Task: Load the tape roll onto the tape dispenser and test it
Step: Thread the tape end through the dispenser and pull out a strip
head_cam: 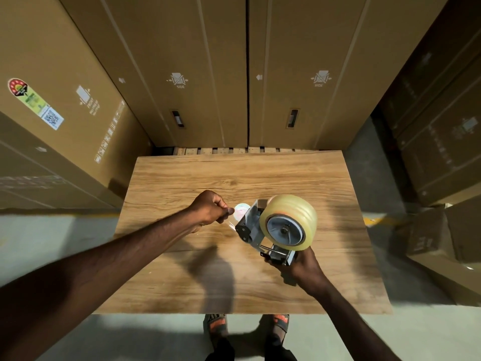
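Observation:
A clear tape roll (pixel 295 211) sits on the wheel of a grey metal tape dispenser (pixel 251 226), held above the wooden table (pixel 182 178). My right hand (pixel 299 267) grips the dispenser by its handle at the bottom. My left hand (pixel 212 208) is to the left of the dispenser's front end, with finger and thumb pinched on the clear tape end (pixel 231 222) that comes off the dispenser's mouth. A small round pale sticker or disc (pixel 240 211) shows right behind my left fingertips; whether it lies on the table I cannot tell.
Tall cardboard boxes (pixel 182 74) stand close behind the table and on the left (pixel 52 113). More boxes (pixel 442 152) are stacked at the right. The table's near edge is just in front of my feet (pixel 247 324) on the grey floor.

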`<state>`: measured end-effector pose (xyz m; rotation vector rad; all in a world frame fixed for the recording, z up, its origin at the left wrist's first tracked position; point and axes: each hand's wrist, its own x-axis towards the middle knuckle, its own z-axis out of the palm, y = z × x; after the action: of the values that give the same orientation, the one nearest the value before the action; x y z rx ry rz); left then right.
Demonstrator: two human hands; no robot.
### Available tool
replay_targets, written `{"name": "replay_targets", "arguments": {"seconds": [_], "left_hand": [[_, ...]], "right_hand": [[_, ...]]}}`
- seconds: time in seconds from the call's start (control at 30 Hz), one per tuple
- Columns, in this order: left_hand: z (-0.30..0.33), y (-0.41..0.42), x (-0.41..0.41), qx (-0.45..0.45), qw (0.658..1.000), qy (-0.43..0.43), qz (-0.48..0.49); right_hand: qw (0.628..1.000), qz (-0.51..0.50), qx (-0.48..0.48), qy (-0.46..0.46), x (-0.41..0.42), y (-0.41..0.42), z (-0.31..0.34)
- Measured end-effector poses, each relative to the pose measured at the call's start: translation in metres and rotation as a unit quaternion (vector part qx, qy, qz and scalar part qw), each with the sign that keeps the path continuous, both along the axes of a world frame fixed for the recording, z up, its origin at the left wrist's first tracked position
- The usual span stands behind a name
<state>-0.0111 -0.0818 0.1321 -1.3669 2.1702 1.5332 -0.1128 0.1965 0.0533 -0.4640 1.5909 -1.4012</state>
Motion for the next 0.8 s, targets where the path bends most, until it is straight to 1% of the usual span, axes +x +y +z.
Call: {"name": "replay_targets", "arguments": {"seconds": [0.13,0.3,0.53,0.7,0.8], "left_hand": [[0.009,0.005,0.001,0.053,0.998,0.031,0.003],[0.018,0.009,-0.002,0.128,0.992,0.017,0.004],[0.012,0.015,-0.007,0.165,0.986,0.028,0.006],[0.006,0.016,-0.009,0.181,0.983,0.028,0.008],[-0.004,0.014,-0.010,0.179,0.983,0.024,0.018]], "right_hand": [[0.999,-0.041,0.009,0.031,-0.005,0.007,-0.002],[0.996,-0.078,0.000,0.031,-0.015,0.015,0.003],[0.995,-0.092,-0.015,0.037,-0.023,0.030,0.003],[0.995,-0.086,-0.007,0.047,-0.024,0.035,0.002],[0.993,-0.076,0.006,0.093,-0.022,0.036,0.009]]}}
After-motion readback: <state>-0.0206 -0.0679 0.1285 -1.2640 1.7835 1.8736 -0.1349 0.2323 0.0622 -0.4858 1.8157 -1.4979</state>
